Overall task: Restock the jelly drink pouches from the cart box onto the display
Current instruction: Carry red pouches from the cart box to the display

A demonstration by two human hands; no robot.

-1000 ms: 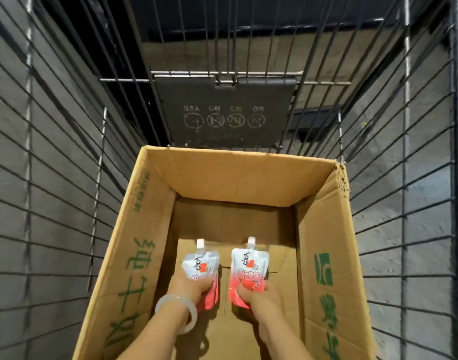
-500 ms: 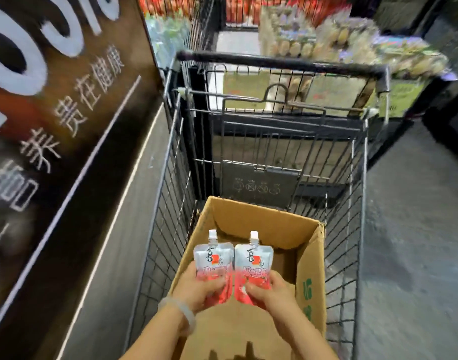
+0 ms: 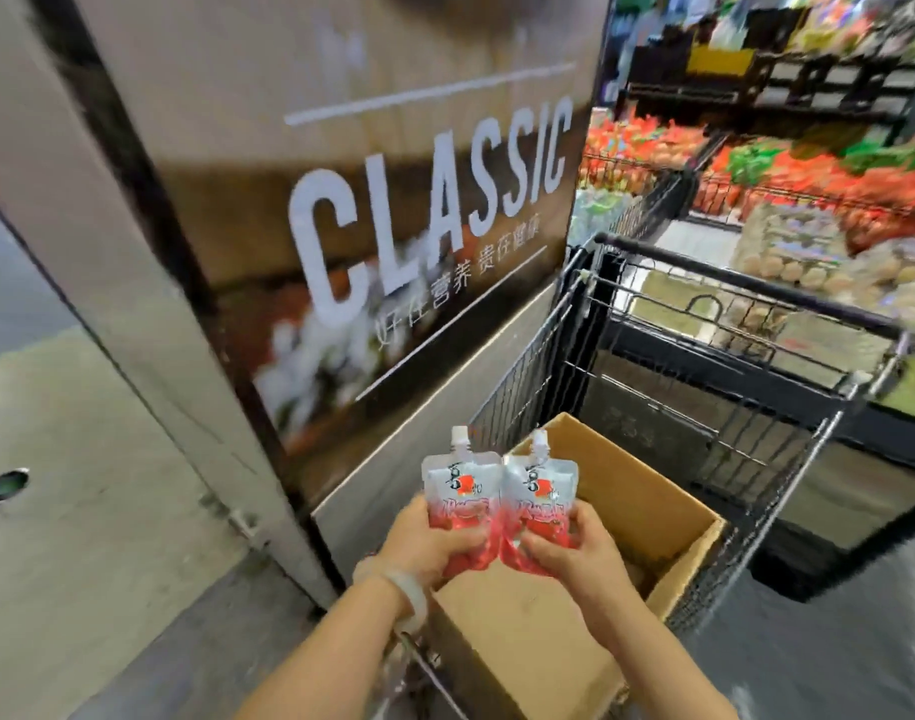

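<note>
Lifted higher now, out of the cardboard box (image 3: 590,517) in the cart (image 3: 715,387), and swung toward the left. Two jelly pouches, side by side and touching, spouts up, near the middle. Left pouch (image 3: 458,485) gripped low by the left hand (image 3: 432,540), fingers curled round it. Right pouch (image 3: 541,491) gripped the same way by the right hand (image 3: 564,556). Held upright probably so both go on the display facing front. On the big sign (image 3: 424,200) at the left: "CLASSIC". Pouch writing too blurry to read.
</note>
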